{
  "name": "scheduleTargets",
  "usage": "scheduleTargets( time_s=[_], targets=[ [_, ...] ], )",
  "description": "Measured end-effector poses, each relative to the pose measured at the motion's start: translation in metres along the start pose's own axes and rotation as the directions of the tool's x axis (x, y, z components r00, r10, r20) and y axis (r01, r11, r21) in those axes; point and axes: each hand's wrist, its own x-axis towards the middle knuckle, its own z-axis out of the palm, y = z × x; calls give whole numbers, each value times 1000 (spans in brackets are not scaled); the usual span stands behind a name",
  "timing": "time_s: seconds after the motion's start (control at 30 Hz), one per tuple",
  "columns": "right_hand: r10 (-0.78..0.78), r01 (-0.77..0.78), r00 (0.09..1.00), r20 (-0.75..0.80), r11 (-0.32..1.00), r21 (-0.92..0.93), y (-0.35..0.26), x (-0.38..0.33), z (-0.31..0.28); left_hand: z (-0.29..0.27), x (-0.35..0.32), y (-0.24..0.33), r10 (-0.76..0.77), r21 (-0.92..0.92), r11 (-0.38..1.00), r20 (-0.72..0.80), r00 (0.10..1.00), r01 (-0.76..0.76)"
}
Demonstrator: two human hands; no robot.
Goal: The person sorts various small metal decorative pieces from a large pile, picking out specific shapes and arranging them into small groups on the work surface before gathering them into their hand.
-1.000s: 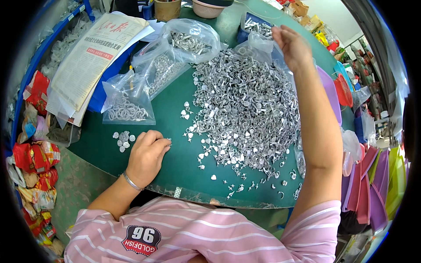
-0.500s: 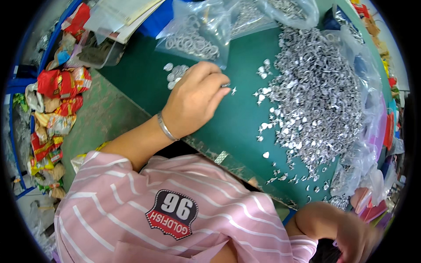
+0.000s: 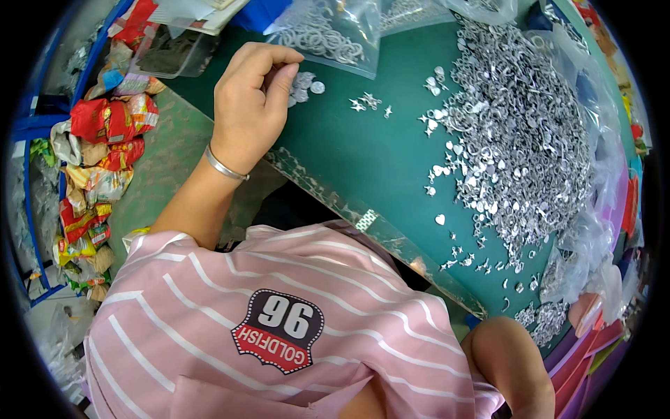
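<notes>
My left hand (image 3: 251, 101) is over the green table's near-left part, its thumb and index finger pinched together. Whatever may be between them is too small or hidden to make out. Partly behind its fingertips lies a small cluster of round silver discs (image 3: 303, 85). To the right of the hand sits a little group of star-shaped silver charms (image 3: 366, 103), with a single charm (image 3: 388, 110) beside it. My right arm shows bent at the lower right, but its hand is out of the picture.
A large heap of small silver metal parts (image 3: 520, 140) covers the table's right side. A clear bag of silver rings (image 3: 324, 35) lies at the back, near a plastic tub (image 3: 174, 52). Red and yellow packets (image 3: 108, 122) hang at the left. The table edge (image 3: 321, 188) runs close to me.
My left hand has drawn back leftward from the star-shaped charms to beside the discs, uncovering the charms. My right hand, blurred at the lower right before, has left the picture. The whole view has shifted slightly.
</notes>
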Motion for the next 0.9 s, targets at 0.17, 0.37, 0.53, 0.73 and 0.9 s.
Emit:
scheduleTargets(
  time_s=[0.17, 0.37, 0.53, 0.73, 0.9],
  targets=[
    [386, -431, 886, -258, 478, -766, 55, 2, 7, -12, -2, -20, -11, 144, 989, 127, 992, -8],
    [605, -109, 567, -559, -618, -779, 96, 39, 14, -3, -19, -16, -53, 53, 998, 279, 959, 40],
    [355, -325, 902, -245, 186, -927, 211, 42, -40, -10, -21, -13, -117, -48, 990, 210, 971, 129],
    [370, -334, 895, -250, 184, -924, 273, 38, -54, -2, -18, -13, -102, -32, 993, 287, 953, 116],
    [465, -321, 855, -229, 129, -938, 277, 41, -50, -4, -19, -16, -143, -104, 979, 273, 951, 177]
  ],
)
